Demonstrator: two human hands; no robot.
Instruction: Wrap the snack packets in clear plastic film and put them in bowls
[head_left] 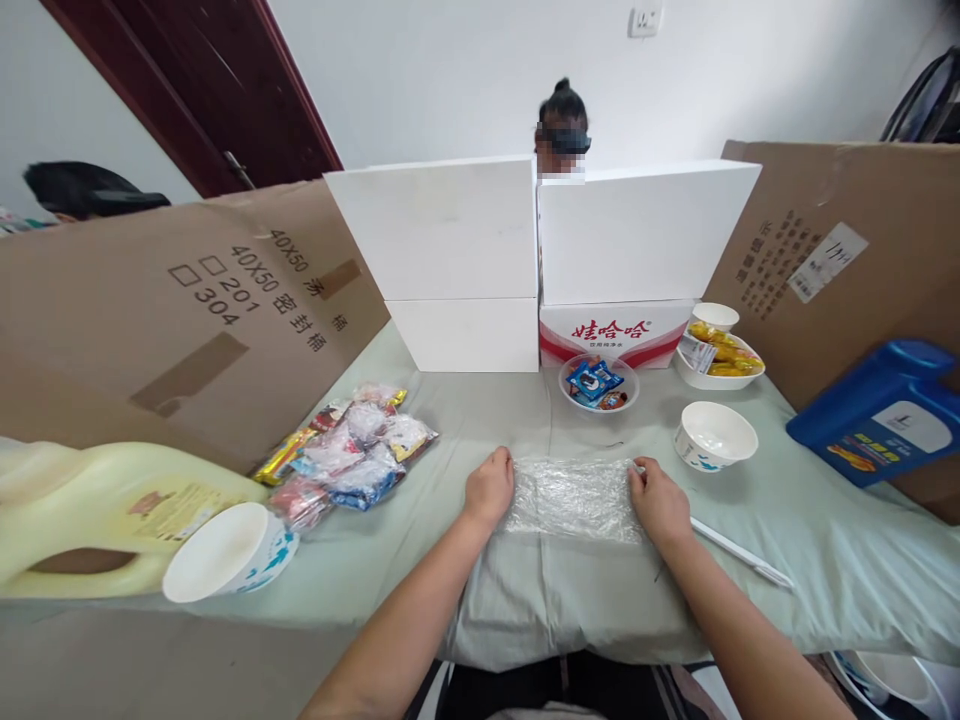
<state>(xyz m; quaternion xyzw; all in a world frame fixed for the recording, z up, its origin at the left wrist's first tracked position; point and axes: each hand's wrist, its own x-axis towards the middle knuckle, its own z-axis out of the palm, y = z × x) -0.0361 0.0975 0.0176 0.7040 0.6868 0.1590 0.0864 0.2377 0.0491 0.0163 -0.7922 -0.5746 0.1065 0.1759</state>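
A clear, crinkled sheet of bubble wrap (571,500) lies stretched out near the table's front edge. My left hand (491,488) pinches its left end, fingers closed. At the other end my right hand (661,500) grips the wrap near its upper corner. A thin white stick-like tool (742,555) extends out from beside my right wrist; whether that hand also holds it, I cannot tell. Left of my left hand lies a pile of small wrapped packets (352,450) in clear plastic. Beyond the wrap, a clear bowl (636,392) contains blue snack packets (592,380).
White boxes (461,235) wall off the back, with a person (562,125) behind. Cardboard sheets (97,330) flank both sides. Paper bowls (716,435) stand right; another bowl (259,560) tilts at left beside a yellow jug (90,500). A blue bottle (877,410) leans at right.
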